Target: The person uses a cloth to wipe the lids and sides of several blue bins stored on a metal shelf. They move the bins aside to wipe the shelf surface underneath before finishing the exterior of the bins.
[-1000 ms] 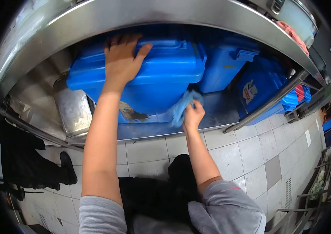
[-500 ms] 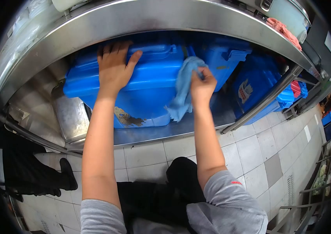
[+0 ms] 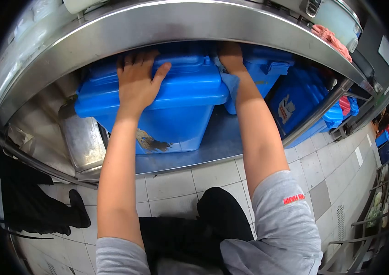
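My left hand (image 3: 138,82) lies on the lid of a blue plastic bin (image 3: 171,126), its fingers stretched out and the thumb apart. The bin stands on the steel lower shelf, with a torn, stained sticker on its front. My right hand (image 3: 232,57) is at the right end of the lid, in the gap beside a second blue bin (image 3: 267,66). It holds a light blue cloth (image 3: 230,84), which hangs down along the bin's side. The counter edge hides the right fingertips.
A steel counter edge (image 3: 157,30) curves above the bins. Left of the bin stands a metal container (image 3: 82,137). Another blue bin with a sticker (image 3: 293,101) is at the right, behind a steel leg (image 3: 318,112). A person's black shoe (image 3: 80,208) rests on the tiles.
My right hand has moved up and back with the cloth, from the bin's front right into the gap beside the lid. My left hand has stayed on the lid.
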A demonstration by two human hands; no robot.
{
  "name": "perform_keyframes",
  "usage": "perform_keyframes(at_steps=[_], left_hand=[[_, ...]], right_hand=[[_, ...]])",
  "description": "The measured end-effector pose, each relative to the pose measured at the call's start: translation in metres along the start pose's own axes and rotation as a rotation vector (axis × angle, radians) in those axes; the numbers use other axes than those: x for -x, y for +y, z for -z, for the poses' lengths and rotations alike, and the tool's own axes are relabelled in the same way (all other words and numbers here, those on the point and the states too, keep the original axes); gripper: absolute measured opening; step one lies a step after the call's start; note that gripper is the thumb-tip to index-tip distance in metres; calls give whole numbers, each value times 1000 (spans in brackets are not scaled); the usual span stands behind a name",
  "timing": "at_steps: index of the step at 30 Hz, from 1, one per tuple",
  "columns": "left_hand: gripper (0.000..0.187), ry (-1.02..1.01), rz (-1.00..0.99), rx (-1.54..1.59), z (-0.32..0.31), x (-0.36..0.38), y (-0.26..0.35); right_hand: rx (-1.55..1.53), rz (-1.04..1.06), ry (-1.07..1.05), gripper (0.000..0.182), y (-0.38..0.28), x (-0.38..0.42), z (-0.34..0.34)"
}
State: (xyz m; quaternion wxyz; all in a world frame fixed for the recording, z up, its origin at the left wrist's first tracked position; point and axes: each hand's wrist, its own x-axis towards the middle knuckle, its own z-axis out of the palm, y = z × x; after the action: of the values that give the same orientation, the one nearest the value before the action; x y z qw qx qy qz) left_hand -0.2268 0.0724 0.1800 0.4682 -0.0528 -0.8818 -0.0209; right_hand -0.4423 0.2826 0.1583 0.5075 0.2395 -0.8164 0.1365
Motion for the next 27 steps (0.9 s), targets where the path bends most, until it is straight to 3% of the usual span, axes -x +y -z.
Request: perform_keyframes(at_steps=[3,5,7,10,11,14,15,22,27], left_hand=[[50,47,5,68,-2,0,-1],[51,57,1,77,-2,0,-3],[54,49,2,65,-3,0,-3],[50,2,-1,-3,0,1,-2],[51,4,0,11,0,0,-1],[54,-6,13,41,0,1,0],[55,-17,20,44,1,1,0],[55,-16,39,142,1,-2,-3],[57,44,40,192,-2,1,-2]], right_hand=[[11,2,-151,19,5,8,7],[-142,-34,-282,16,-5,25,60],[-432,-246,-595,13,-18,32,117],[-500,-232,-549,13,-21,34,129],[-420,-267,-682,16,-22,23,128],[21,187,-439,24,8,5,54],[106,247,-389,24,15,-6,37],[181,237,-258,28,34,-33,-25],[98,271,-133,31,42,-6,-30]])
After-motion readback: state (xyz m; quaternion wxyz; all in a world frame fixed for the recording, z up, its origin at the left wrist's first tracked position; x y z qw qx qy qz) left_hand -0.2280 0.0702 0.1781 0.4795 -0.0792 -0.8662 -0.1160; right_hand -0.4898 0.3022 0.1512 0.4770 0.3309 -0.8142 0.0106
